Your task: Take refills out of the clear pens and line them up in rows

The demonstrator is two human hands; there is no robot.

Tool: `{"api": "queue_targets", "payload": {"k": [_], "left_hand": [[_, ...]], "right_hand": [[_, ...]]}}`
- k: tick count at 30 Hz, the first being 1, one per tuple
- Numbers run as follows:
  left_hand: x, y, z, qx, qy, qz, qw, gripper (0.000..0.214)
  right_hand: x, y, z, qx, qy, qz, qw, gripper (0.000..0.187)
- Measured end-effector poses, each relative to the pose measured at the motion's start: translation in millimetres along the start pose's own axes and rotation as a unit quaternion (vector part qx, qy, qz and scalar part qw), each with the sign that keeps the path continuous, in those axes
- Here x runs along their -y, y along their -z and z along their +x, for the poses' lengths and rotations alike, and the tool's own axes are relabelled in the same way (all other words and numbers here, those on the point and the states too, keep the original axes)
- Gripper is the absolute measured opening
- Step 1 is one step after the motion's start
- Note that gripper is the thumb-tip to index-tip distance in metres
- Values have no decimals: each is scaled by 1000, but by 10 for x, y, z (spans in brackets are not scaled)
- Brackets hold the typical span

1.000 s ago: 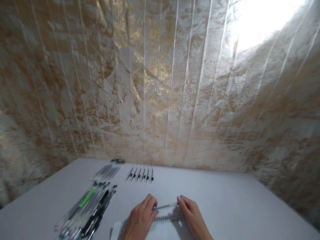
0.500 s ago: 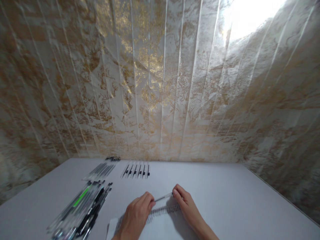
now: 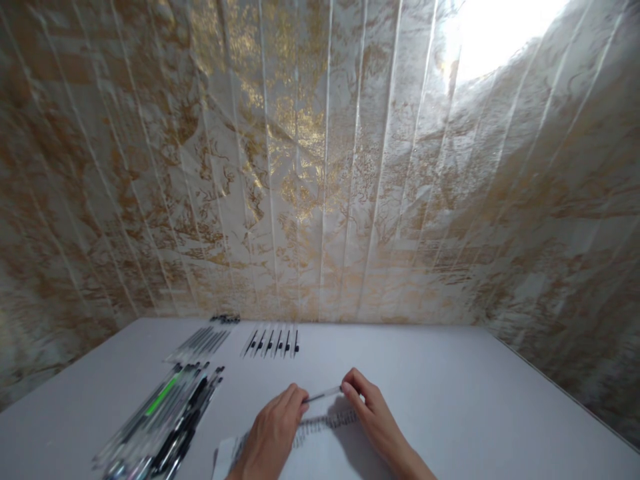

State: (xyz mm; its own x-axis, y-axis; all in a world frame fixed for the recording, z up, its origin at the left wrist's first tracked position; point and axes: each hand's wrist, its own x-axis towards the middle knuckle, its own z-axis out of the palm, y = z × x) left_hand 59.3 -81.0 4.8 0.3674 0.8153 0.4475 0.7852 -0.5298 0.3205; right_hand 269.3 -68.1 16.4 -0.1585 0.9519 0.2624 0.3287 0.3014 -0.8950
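Between my two hands a slim clear pen (image 3: 324, 394) with a dark inner refill is held over the table, slightly raised at its right end. My left hand (image 3: 277, 427) is closed on the pen's left end. The fingertips of my right hand (image 3: 367, 405) pinch its other end, where a dark tip shows. Below the hands lies a white sheet of paper (image 3: 320, 453) with rows of dark handwriting along its upper part. My left hand and wrist cover some of that sheet.
On the left of the white table (image 3: 450, 387) lies a bundle of pens (image 3: 165, 420), one bright green. Behind it are a row of thin clear tubes (image 3: 200, 343) and small black pieces (image 3: 226, 319). Several clear pen parts with black clips (image 3: 273, 342) stand in a row nearby. A gold-patterned covering (image 3: 320, 167) rises behind.
Both hands keep their hold on the pen. My right hand has shifted very slightly left; the other things stay where they were.
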Motion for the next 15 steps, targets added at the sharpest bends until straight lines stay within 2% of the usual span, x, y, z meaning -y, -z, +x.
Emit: {"api": "queue_targets", "payload": {"k": [6, 9, 12, 15], "left_hand": [[-53, 85, 4, 79, 91, -42, 992, 24], [-75, 181, 15, 70, 107, -80, 989, 29], [-97, 249, 25, 40, 94, -123, 987, 28], [-107, 257, 21, 41, 73, -127, 988, 30]], "right_hand": [[-31, 66, 34, -12, 13, 70, 997, 34], [-87, 105, 88, -41, 5, 152, 988, 34], [-48, 69, 98, -39, -37, 272, 961, 34], [89, -63, 37, 5, -111, 360, 926, 34]]}}
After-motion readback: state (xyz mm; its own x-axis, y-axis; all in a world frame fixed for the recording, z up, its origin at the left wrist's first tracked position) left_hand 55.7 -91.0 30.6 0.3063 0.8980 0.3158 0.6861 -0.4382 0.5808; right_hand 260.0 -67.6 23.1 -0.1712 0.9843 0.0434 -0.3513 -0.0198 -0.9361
